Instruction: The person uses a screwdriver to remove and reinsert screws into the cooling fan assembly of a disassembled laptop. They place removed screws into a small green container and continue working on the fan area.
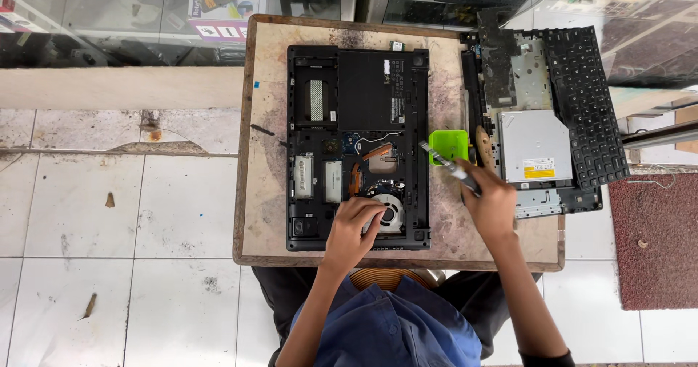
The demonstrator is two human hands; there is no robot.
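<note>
An opened black laptop base lies bottom-up on a worn wooden table, with its copper heat pipe and round cooling fan exposed. My left hand rests on the base with its fingertips at the fan. My right hand hovers to the right of the laptop and grips a slim metal tool that points up and left toward a small green tray.
A removed keyboard, a silver optical drive and a metal frame plate are piled at the table's right. Glass display cases stand behind. White tiled floor is on the left, a red mat on the right.
</note>
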